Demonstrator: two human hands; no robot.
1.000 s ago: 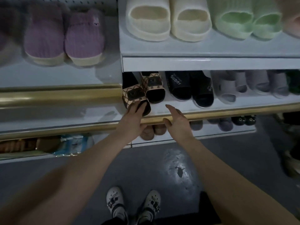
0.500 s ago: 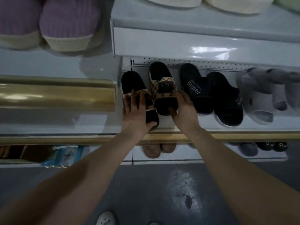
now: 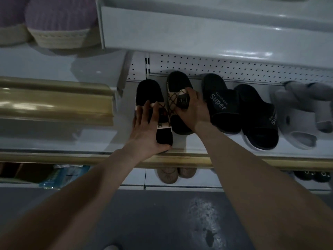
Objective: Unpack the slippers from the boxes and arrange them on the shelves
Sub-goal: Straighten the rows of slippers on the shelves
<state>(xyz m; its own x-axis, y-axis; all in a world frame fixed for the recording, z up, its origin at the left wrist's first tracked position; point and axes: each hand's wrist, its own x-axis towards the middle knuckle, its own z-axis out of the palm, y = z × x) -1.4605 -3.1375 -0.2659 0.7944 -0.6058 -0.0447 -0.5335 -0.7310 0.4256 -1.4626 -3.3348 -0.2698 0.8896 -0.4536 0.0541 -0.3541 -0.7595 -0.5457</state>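
Two black slippers with tan patterned straps lie side by side on the white middle shelf [image 3: 198,143]. My left hand [image 3: 146,130] grips the left patterned slipper [image 3: 148,91] over its strap and toe, near the shelf's front edge. My right hand [image 3: 193,109] holds the right patterned slipper [image 3: 177,82] by its strap; this one sits further back. Both slippers rest on the shelf surface.
To the right stand a black "Super" pair [image 3: 221,103] and grey slippers [image 3: 297,116]. Purple slippers [image 3: 59,20] sit upper left. A gold rail [image 3: 54,103] runs at the left, another [image 3: 180,160] along the shelf front. Brown slippers [image 3: 175,174] lie below; grey floor beneath.
The view has closed in on the middle shelf. Both hands came from the front rail onto the patterned pair, and the left slipper now lies straighter beside the right one.
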